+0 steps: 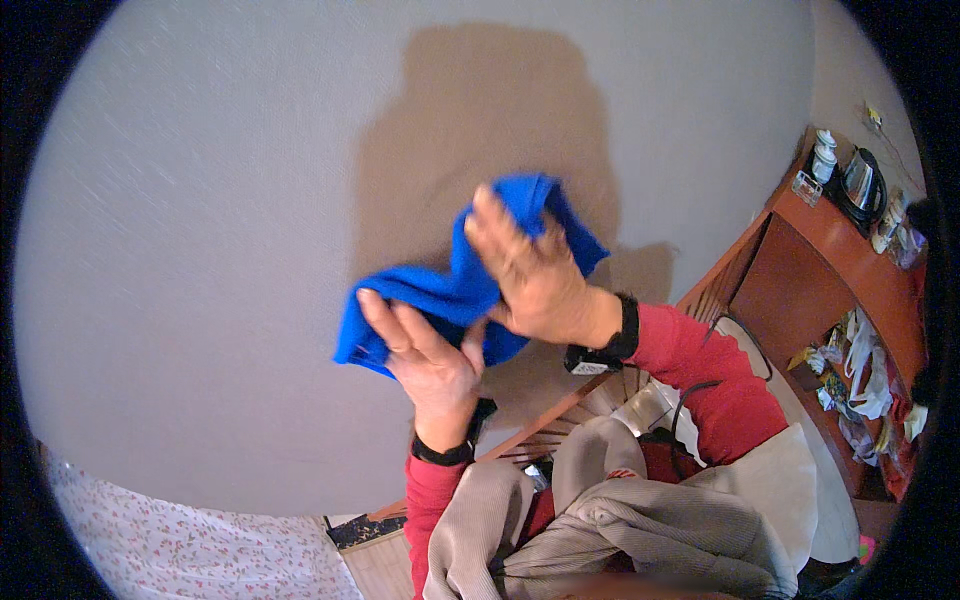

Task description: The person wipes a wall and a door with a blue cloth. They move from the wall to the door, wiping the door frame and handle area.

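Note:
A bright blue cloth (480,266) is bunched and folded between my two hands, in front of a large pale grey textured wall (225,225). My left hand (439,367) holds its lower left part, the fingers lying over the fabric and the thumb apart. Higher up and to the right, my right hand (536,281) grips the other part of the cloth, somewhat blurred. Some fingertips are hidden by the folds. Whether the cloth touches the wall, I cannot tell. Both wrists wear black straps, and a small black device (589,361) hangs under the right one.
A slatted wooden edge (555,416) runs diagonally below my hands. At right stands a reddish-brown wooden cabinet (832,232) with an electric kettle (862,187) and white jars (823,157) on top. Plastic bags (870,367) fill its shelf. A floral fabric (202,551) spreads at lower left.

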Tool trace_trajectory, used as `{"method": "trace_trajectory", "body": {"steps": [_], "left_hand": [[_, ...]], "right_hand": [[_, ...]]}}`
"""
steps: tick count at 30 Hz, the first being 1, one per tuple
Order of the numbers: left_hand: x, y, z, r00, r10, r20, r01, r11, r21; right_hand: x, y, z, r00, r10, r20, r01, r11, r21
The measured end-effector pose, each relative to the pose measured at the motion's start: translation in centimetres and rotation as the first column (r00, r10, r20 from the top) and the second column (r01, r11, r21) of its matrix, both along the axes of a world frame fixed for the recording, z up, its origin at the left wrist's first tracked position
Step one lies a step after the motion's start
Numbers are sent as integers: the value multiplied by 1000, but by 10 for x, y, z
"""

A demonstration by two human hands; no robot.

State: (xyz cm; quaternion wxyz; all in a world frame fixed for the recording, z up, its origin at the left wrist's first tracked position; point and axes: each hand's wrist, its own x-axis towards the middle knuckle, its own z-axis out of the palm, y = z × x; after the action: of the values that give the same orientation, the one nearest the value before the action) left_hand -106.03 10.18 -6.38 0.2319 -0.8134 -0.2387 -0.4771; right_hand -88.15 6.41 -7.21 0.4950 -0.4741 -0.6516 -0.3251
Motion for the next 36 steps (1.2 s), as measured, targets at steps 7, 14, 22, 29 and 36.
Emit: {"method": "trace_trajectory", "body": {"steps": [7, 14, 22, 29, 36], "left_hand": [[-11, -1, 17, 989, 94, -111, -92, 995, 25], [2, 4, 100, 987, 154, -35, -147, 976, 160], [-8, -3, 73, 978, 104, -183, -76, 985, 153], [-13, 9, 137, 969, 233, -82, -199, 933, 301], [-23, -2, 93, 965, 211, -154, -172, 957, 234]], "right_hand": [[8, 3, 15, 987, -46, 155, 39, 998, 44], [35, 12, 94, 999, -2, 44, -5, 988, 152], [21, 18, 68, 921, -19, 390, -80, 968, 237], [15, 35, 129, 982, 4, 188, -77, 922, 381], [-7, 29, 91, 891, -101, 442, -77, 927, 368]]}}
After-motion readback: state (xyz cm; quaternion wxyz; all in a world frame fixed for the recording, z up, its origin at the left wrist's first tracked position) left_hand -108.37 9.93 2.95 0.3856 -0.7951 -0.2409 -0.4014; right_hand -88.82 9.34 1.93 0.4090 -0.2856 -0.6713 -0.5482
